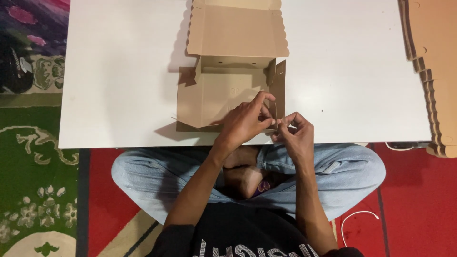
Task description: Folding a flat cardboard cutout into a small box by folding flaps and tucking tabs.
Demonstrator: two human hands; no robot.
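Observation:
A brown cardboard box [223, 90] lies partly folded on the white table [119, 71], its scalloped lid [235, 31] standing open at the far side. My left hand [245, 121] presses on the box's near right corner, fingers curled over the front wall. My right hand [295, 133] pinches the right side flap [279, 88] at that same corner. The two hands touch each other there. The left side flap lies flat on the table.
A stack of flat, unfolded cardboard blanks [431, 71] sits on the table's right edge. My crossed legs in blue jeans [157, 173] are under the near table edge. A patterned carpet [38, 181] covers the floor; a white cable [357, 219] lies at lower right.

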